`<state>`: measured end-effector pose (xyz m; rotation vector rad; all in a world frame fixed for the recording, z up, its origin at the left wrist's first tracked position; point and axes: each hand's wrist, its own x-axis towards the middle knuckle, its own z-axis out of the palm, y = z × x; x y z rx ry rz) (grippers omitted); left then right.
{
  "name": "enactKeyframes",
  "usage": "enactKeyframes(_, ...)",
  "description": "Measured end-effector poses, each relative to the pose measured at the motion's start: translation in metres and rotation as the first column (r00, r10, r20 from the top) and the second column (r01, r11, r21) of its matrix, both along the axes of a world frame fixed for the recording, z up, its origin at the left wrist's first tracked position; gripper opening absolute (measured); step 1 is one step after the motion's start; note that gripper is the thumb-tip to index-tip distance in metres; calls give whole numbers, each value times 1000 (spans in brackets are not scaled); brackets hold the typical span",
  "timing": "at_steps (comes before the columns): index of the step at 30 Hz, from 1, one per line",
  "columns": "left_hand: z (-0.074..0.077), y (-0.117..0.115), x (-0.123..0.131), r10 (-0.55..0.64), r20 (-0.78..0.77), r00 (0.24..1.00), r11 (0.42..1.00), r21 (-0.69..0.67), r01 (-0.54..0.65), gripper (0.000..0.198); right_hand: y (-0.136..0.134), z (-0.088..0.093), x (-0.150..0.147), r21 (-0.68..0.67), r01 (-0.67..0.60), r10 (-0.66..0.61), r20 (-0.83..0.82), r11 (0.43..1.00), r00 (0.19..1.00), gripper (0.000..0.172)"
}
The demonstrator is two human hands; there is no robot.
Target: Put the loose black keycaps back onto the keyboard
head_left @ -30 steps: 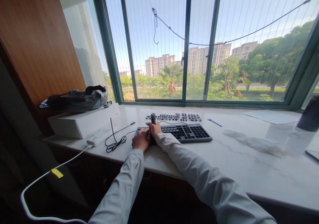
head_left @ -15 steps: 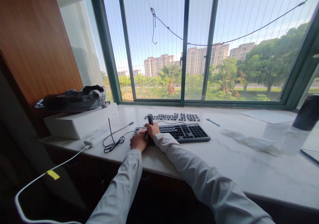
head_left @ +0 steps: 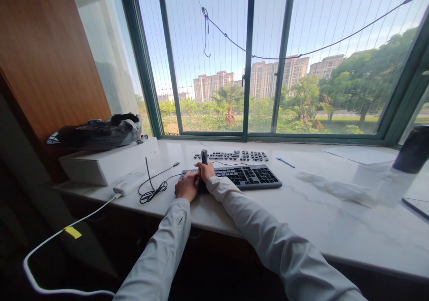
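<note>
A dark grey keyboard (head_left: 246, 185) lies on the white counter; several of its key positions look bare and black. My right hand (head_left: 206, 172) is closed around a short dark upright tool (head_left: 204, 156) over the keyboard's left part. The tool's lower end is hidden, so its kind does not show. Right beside it, my left hand (head_left: 187, 186) rests with bent fingers on the keyboard's left end, gripping it there. Behind the keyboard, removed keycaps (head_left: 254, 156) are laid out in rows.
A thin blue stick-like tool (head_left: 286, 163) and a crumpled clear plastic bag (head_left: 335, 187) lie to the right. Left of the keyboard are a coiled black cable (head_left: 152, 195), a white power strip (head_left: 129, 183) and a white box (head_left: 107, 162). A dark cup (head_left: 410, 151) stands far right.
The dark tool in my right hand stands slightly farther right and higher, and more upright. My left hand stays at the keyboard's left end. The view has shifted slightly.
</note>
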<state>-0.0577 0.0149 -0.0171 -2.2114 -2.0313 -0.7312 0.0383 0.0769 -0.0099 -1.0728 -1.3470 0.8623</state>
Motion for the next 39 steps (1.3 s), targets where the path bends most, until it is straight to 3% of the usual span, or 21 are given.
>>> enactKeyframes(5,2,-2,1,10,32,999,1000,8,-11,27,6,-2,0,-65,2,-9,-99,998,995,25)
enactKeyframes(12,5,-3,2,-3,64,998,1000,-12,3,31,15,-4,0,-142,94,-120,-190,985,974,25)
enactKeyframes(23,3,-1,0,-14,98,995,1000,-10,15,29,6,-1,0,-82,-54,31,-264,995,964,33)
enactKeyframes(33,2,-1,0,-11,63,998,1000,-12,12,27,-8,4,2,-18,-130,127,-127,991,984,37)
enactKeyframes(39,2,-1,0,6,58,998,1000,-19,-5,28,-6,3,1,-19,-148,146,-71,989,987,29)
